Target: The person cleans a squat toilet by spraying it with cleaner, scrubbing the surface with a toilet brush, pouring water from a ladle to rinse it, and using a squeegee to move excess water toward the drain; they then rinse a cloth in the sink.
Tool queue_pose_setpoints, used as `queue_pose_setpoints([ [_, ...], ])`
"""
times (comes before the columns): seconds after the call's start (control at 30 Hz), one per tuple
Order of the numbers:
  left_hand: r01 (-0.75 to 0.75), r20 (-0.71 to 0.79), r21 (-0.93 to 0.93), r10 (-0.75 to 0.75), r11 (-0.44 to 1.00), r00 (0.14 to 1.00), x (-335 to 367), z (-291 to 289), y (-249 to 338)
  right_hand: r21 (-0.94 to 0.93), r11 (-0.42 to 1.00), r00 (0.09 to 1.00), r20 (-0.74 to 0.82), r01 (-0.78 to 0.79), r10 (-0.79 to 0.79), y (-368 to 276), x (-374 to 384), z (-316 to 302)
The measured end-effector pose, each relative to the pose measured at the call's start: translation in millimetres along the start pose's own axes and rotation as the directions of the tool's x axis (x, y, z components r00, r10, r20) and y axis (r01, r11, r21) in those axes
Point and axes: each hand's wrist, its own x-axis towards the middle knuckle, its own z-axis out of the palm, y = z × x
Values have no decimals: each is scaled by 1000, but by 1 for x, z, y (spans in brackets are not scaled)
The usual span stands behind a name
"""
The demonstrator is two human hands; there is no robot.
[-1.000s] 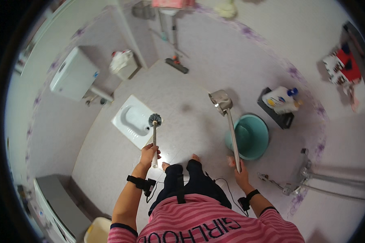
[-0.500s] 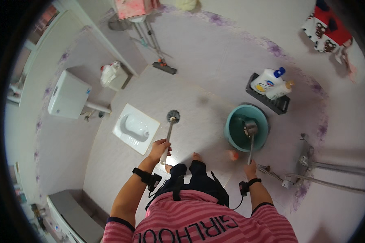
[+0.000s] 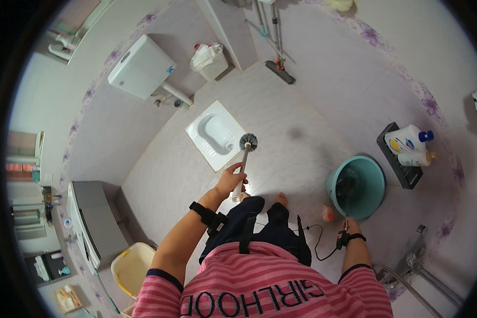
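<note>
My left hand [image 3: 230, 180] is closed around the handle of a toilet brush [image 3: 246, 151]. The brush's round grey bristle head points up and away, beside the near right corner of a white squat toilet [image 3: 213, 130] in the floor. Over at the right, my right hand [image 3: 350, 227] grips the handle of a water ladle [image 3: 347, 204]. The ladle's bowl is down inside a teal bucket [image 3: 382, 183], where it looks dark and partly hidden in the water.
A dark rack [image 3: 405, 172] with two bottles hangs beyond the bucket. A white cistern [image 3: 143, 66] and a waste bin [image 3: 215, 69] stand at the far left. A broom [image 3: 280, 71] leans by the far wall. A cream basin [image 3: 123, 267] sits at the near left.
The view has swung left, so fixtures sit further right. The ladle's bowl has sunk lower into the bucket. Both hands keep their hold.
</note>
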Motion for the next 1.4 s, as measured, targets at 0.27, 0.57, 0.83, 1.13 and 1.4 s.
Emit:
queue_pose_setpoints([
  [0.27,63,-8,-77,-64,995,998,2,-36,-11,438,899,1000,9,-29,28,0,22,13],
  [0.57,105,141,-260,-70,960,987,25,-106,-20,373,926,992,80,65,-102,29,10,26],
  [0.83,71,175,-340,-11,938,984,12,-205,-6,345,932,973,156,109,-171,4,-56,147],
  [1.13,-240,290,-474,408,847,866,-1,-303,12,-311,751,808,321,582,-494,-33,-168,349],
  [1.4,-352,-114,173,374,920,920,2,-326,52,-629,126,631,707,768,-320,-69,-215,460],
])
